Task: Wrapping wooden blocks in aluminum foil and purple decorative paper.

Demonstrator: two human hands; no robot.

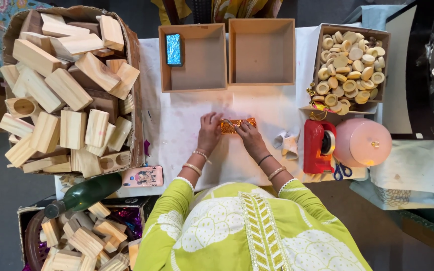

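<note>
Nearest the camera, a green bottle [84, 193] lies on its side above a box of wooden blocks [84, 241], with a pink phone [143, 176] at the table's near edge. Further in, both hands rest on a gold foil-covered block [237, 124] lying flat on the white table cover [177, 125], roughly at its centre. The left hand [210, 131] presses its fingers down on the block's left end, and the right hand [249, 136] pinches the foil on its right part; both are grasping the block rather than lying slack. Just right of them lie a crumpled white scrap [288, 143], a red tape dispenser [318, 146], blue-handled scissors [342, 171] and a pink round lid [362, 142]. At the left stands a large carton of wooden blocks [69, 90]. Farthest away stand two open wooden boxes; the left box [193, 57] holds a blue foil-covered block [174, 49], the right box [261, 51] stands beside it, and a tray of round wooden pieces [350, 62] sits at far right.
</note>
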